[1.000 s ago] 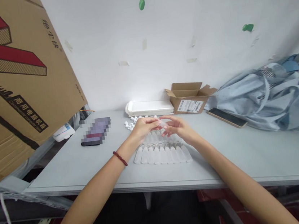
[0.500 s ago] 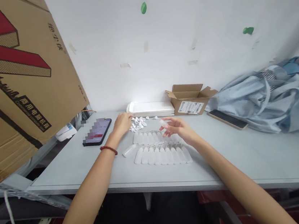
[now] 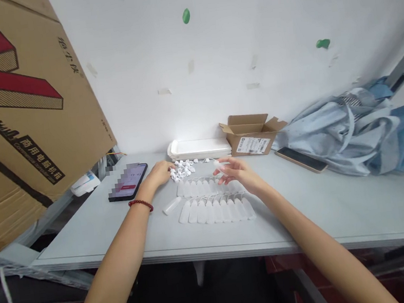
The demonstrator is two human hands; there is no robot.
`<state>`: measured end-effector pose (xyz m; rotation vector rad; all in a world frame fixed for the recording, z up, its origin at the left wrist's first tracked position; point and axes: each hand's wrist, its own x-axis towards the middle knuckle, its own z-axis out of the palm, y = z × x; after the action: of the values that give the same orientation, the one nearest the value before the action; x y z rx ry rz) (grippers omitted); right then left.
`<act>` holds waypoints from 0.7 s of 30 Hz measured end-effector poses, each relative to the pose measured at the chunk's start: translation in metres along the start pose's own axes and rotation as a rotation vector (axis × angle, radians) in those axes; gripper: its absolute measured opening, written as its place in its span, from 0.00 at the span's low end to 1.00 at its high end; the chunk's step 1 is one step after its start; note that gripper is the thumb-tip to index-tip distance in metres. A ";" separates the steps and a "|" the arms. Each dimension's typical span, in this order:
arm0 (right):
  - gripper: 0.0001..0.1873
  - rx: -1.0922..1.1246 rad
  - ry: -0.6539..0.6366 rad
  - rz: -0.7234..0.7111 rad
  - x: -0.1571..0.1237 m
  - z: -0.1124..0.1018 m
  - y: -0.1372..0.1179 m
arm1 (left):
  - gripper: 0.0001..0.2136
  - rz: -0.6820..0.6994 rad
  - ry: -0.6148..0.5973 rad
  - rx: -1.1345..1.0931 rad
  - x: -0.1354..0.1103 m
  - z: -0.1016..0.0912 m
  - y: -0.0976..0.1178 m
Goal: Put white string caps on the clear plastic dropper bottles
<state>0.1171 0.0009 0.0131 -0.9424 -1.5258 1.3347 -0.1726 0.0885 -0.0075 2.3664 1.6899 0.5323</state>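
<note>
Two rows of small translucent plastic bottles (image 3: 212,210) lie side by side on the grey table (image 3: 341,203). One more bottle (image 3: 172,206) lies apart at their left. My right hand (image 3: 236,172) holds a small bottle (image 3: 220,165) by its fingertips above the far row. My left hand (image 3: 158,172) reaches to a heap of small white caps (image 3: 182,167) and rests at its left edge, fingers curled; whether it grips a cap is hidden. A red bead bracelet sits on that wrist.
A phone (image 3: 128,181) with a lit screen lies left of the caps. Behind them are a stack of white trays (image 3: 199,148) and an open cardboard box (image 3: 249,135). A second phone (image 3: 300,159) and blue cloth (image 3: 354,128) lie right. A big carton (image 3: 16,110) leans at left.
My left hand left the bottle that both hands held and moved left and back to the cap heap. A single bottle now lies left of the rows. My right hand keeps its bottle.
</note>
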 end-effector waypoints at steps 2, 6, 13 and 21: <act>0.20 -0.004 -0.016 -0.002 0.000 0.000 0.001 | 0.16 -0.028 0.006 0.027 -0.001 -0.002 0.000; 0.19 -0.014 -0.023 -0.008 0.000 0.000 0.002 | 0.12 -0.086 0.028 0.072 -0.004 -0.008 0.002; 0.19 -0.018 -0.032 0.014 0.000 0.003 0.000 | 0.14 -0.085 0.104 0.070 -0.009 -0.023 0.017; 0.19 0.012 -0.018 0.012 0.000 0.004 0.000 | 0.11 0.019 0.019 -0.608 -0.022 -0.022 0.072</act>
<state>0.1136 -0.0004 0.0132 -0.9356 -1.5259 1.3633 -0.1243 0.0423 0.0339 1.9348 1.2691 0.9196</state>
